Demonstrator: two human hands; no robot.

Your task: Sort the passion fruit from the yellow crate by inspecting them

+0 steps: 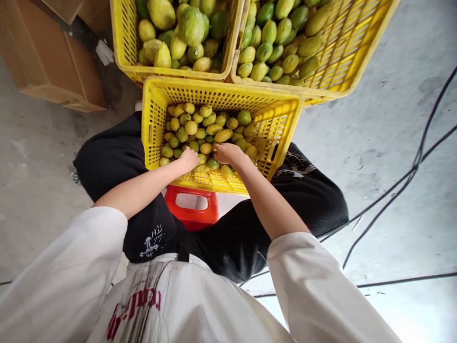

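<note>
A yellow plastic crate (157, 102) sits between my knees, partly filled with small green and yellow fruits (200, 126). Both hands reach down into it. My left hand (188, 158) rests on the fruits at the near side with its fingers curled under. My right hand (228, 153) lies just beside it, fingers bent around fruit near a longer yellow one (223, 136). What either hand actually holds is hidden by the fingers.
Two more yellow crates (123, 43) (352, 52) of larger green-yellow fruits stand beyond the near one. A red stool (193, 209) is under me. Cardboard boxes (46, 57) stand at the upper left. Black cables (407, 178) run over the concrete floor on the right.
</note>
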